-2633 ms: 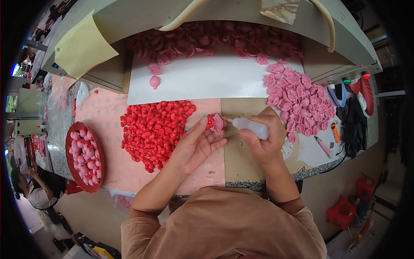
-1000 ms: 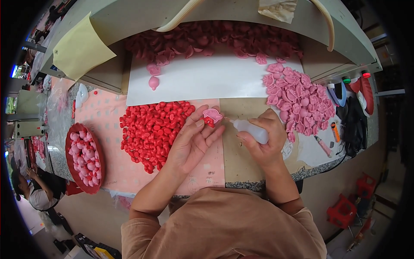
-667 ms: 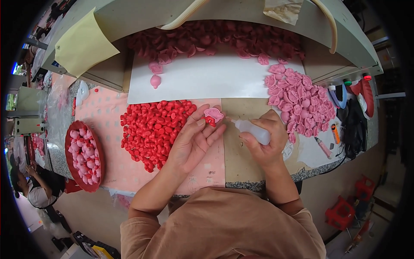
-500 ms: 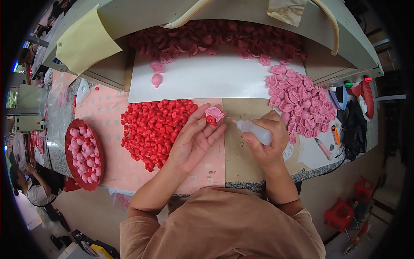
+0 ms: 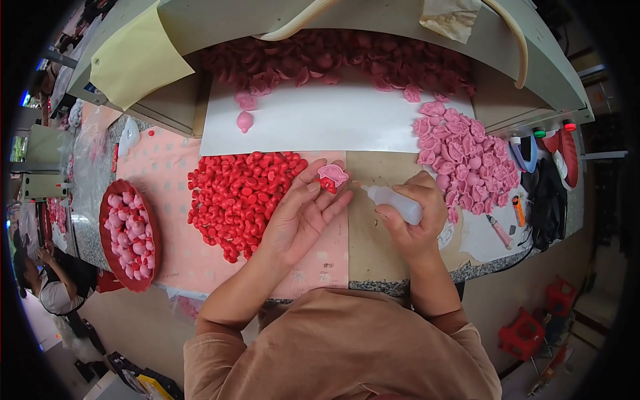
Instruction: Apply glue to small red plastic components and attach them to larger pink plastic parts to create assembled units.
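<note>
Between the thumb and fingers of my left hand (image 5: 293, 227) is a small pink moulded piece (image 5: 334, 174) with a wavy rim. A glossy red piece (image 5: 327, 185) sits against its lower side; whether they are joined I cannot tell. My right hand (image 5: 427, 212) is wrapped round a translucent squeeze bottle (image 5: 399, 205), tilted with its thin nozzle pointing left. The nozzle tip is close to the pink piece, with a small gap. Beside my left hand lies a heap of red pieces (image 5: 230, 200); beyond my right hand is a pile of pink pieces (image 5: 467, 157).
A red bowl (image 5: 154, 257) of pink-and-red pieces stands at left. More pink pieces (image 5: 300, 60) lie under the grey hood (image 5: 373, 20), behind a white sheet (image 5: 320, 127). At right are a glue tube (image 5: 499, 232), an orange cutter (image 5: 518, 211) and a black bundle (image 5: 550, 203).
My hands, the bottle and the pink and red pieces keep nearly the same positions. The whole view has shifted very slightly.
</note>
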### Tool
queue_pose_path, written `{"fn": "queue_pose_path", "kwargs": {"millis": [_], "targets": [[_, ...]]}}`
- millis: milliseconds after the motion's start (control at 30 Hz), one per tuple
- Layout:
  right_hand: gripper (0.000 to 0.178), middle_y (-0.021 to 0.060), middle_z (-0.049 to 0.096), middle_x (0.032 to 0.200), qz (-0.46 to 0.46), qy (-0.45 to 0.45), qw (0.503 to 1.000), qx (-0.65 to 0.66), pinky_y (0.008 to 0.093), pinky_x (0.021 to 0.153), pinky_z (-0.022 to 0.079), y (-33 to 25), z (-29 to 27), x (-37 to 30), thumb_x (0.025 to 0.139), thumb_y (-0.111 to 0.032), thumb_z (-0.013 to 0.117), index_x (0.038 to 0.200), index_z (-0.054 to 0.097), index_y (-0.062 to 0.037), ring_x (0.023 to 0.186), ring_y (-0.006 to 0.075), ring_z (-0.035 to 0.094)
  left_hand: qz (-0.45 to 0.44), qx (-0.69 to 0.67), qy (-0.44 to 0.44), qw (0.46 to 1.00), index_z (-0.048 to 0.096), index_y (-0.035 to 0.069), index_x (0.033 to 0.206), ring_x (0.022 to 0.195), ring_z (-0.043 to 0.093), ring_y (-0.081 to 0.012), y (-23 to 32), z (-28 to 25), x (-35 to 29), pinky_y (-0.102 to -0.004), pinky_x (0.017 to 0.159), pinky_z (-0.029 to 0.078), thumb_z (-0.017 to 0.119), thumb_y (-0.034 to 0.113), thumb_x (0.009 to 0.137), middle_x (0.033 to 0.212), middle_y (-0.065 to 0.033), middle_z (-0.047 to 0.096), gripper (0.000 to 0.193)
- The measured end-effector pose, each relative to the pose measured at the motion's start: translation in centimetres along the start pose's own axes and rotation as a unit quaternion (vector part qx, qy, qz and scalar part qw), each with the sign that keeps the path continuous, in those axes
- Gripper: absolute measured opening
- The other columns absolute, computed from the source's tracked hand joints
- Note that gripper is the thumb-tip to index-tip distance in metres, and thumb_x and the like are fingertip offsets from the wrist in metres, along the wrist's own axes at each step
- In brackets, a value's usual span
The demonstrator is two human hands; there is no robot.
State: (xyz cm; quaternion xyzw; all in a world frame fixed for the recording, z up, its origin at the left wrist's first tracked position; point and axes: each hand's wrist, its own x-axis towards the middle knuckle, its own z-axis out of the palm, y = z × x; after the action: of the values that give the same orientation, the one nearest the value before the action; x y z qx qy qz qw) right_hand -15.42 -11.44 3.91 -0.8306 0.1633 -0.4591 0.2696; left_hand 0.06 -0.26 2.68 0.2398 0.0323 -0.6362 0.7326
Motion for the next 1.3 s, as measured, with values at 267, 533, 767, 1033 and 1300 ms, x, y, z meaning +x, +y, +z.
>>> {"fn": "queue_pose_path", "kwargs": {"millis": [267, 533, 767, 1033, 1300], "targets": [[0.033, 0.0093, 0.056, 0.076, 0.002, -0.004, 1.000, 0.003, 0.0293, 0.055, 0.040, 0.0, 0.1, 0.0, 0.074, -0.020, 0.074, 0.092, 0.051, -0.0026, 0.062, 0.0195, 0.049, 0.000, -0.004, 0.000, 1.000, 0.041, 0.007, 0.124, 0.122, 0.044, -0.0251, 0.0, -0.2, 0.0, -0.0436, 0.106, 0.034, 0.047, 0.006, 0.090, 0.126, -0.0111, 0.047, 0.034], [0.034, 0.0094, 0.056, 0.075, -0.002, -0.005, 1.000, -0.008, 0.0298, 0.055, 0.041, 0.0, 0.2, 0.0, 0.073, -0.020, 0.074, 0.092, 0.052, -0.0026, 0.062, 0.0201, 0.050, 0.003, -0.009, -0.008, 1.000, 0.042, 0.008, 0.124, 0.122, 0.044, -0.0247, -0.1, -0.5, 0.1, -0.0438, 0.106, 0.033, 0.048, 0.006, 0.090, 0.126, -0.0111, 0.048, 0.034], [0.035, 0.0094, 0.056, 0.075, -0.004, -0.018, 1.000, -0.012, 0.0301, 0.055, 0.041, -0.2, 0.2, 0.0, 0.072, -0.021, 0.075, 0.092, 0.052, -0.0027, 0.062, 0.0207, 0.050, -0.002, -0.011, -0.012, 1.000, 0.044, 0.008, 0.123, 0.121, 0.045, -0.0237, -0.2, -0.6, 0.0, -0.0433, 0.106, 0.033, 0.048, 0.006, 0.090, 0.125, -0.0100, 0.049, 0.033], [0.037, 0.0091, 0.054, 0.075, -0.015, -0.025, 1.000, -0.001, 0.0299, 0.053, 0.041, -0.6, 0.5, 0.0, 0.071, -0.019, 0.077, 0.094, 0.052, -0.0026, 0.061, 0.0209, 0.050, 0.004, -0.008, -0.012, 1.000, 0.046, 0.009, 0.122, 0.119, 0.046, -0.0224, -0.3, -0.7, 0.1, -0.0415, 0.106, 0.034, 0.049, 0.006, 0.089, 0.124, -0.0088, 0.050, 0.033], [0.041, 0.0069, 0.051, 0.068, -0.035, 0.013, 0.999, 0.005, 0.0289, 0.044, 0.037, -0.2, 1.0, 0.2, 0.059, -0.021, 0.084, 0.084, 0.057, -0.0038, 0.052, 0.0194, 0.047, 0.001, -0.011, -0.012, 1.000, 0.046, 0.009, 0.121, 0.117, 0.047, -0.0217, -0.2, -0.7, 0.1, -0.0401, 0.106, 0.034, 0.050, 0.005, 0.089, 0.122, -0.0080, 0.050, 0.033]]}}
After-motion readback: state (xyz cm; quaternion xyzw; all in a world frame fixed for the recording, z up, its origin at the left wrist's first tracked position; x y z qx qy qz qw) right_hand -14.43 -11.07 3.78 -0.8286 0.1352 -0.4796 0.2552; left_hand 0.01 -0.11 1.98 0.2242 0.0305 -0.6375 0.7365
